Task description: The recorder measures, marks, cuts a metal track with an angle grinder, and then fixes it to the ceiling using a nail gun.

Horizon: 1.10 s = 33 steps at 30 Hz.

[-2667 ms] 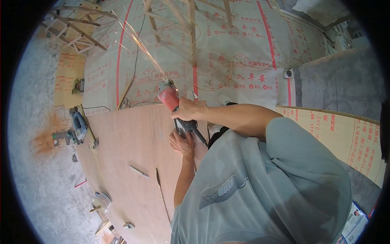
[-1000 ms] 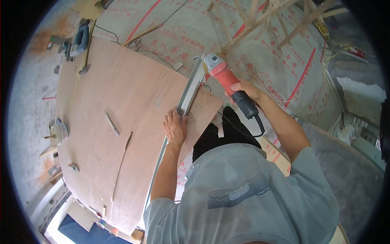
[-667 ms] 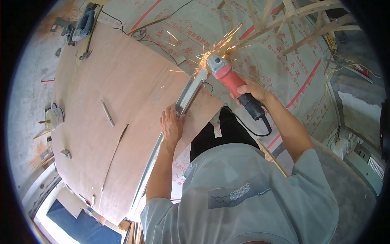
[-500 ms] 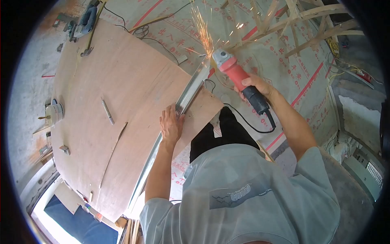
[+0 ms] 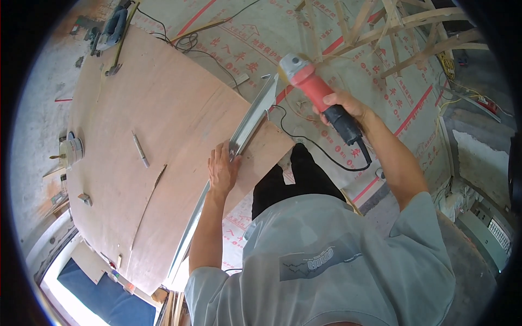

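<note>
My right hand [image 5: 348,107] is wrapped around the body of a red and black angle grinder [image 5: 315,89]. The grinder's disc end is raised just beside the far end of a long silvery metal channel [image 5: 253,120], and no sparks show. Lying along the right edge of a plywood board [image 5: 125,108], the channel sticks out past the board's far corner. Midway along it, my left hand [image 5: 222,169] grips the channel with fingers curled over it against the board. A small bent flap of metal shows at the cut end.
On the board lie a marker pen [image 5: 140,148], a thin dark strip [image 5: 155,187] and a hammer [image 5: 114,68], near a blue jigsaw [image 5: 113,30]. A white bucket [image 5: 73,150] stands past its left edge. The grinder's cord [image 5: 326,157] loops under the board; a wooden frame [image 5: 402,27] stands far right.
The sparks have stopped. My right hand has lifted the grinder slightly up and left, away from the channel's end. My left hand stays on the channel, shifted slightly left in view.
</note>
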Tool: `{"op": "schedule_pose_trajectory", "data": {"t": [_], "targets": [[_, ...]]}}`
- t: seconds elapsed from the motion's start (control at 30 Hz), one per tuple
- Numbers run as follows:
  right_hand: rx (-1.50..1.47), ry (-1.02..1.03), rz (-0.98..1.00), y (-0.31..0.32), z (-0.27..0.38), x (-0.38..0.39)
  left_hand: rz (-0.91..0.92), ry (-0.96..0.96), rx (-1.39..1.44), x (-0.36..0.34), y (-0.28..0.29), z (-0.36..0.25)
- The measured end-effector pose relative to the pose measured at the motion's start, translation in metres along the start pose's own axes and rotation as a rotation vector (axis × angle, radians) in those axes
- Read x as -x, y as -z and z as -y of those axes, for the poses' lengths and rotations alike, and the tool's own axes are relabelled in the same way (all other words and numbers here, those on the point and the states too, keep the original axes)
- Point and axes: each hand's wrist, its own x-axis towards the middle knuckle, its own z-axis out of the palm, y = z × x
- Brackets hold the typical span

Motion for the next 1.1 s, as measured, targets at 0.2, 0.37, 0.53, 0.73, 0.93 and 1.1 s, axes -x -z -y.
{"op": "schedule_pose_trajectory", "data": {"t": [0.2,0.37,0.53,0.73,0.93,1.1], "targets": [[0.038,-0.019,0.021,-0.005,-0.002,-0.009,0.010,0.004,-0.005,-0.002,0.001,-0.002],[0.019,-0.025,0.028,0.006,0.005,-0.016,0.014,0.020,-0.008,-0.002,0.002,-0.002],[0.018,0.002,-0.028,0.026,0.013,-0.026,0.015,0.018,0.007,-0.002,0.004,0.000],[-0.087,0.045,0.006,0.013,0.004,-0.002,0.084,0.027,0.072,-0.002,0.016,0.007],[-0.113,0.081,0.088,-0.006,-0.014,0.008,-0.152,0.083,0.039,-0.009,-0.005,0.010],[-0.105,0.086,0.044,-0.020,-0.027,0.008,-0.177,0.199,0.140,-0.013,-0.007,-0.003]]}}
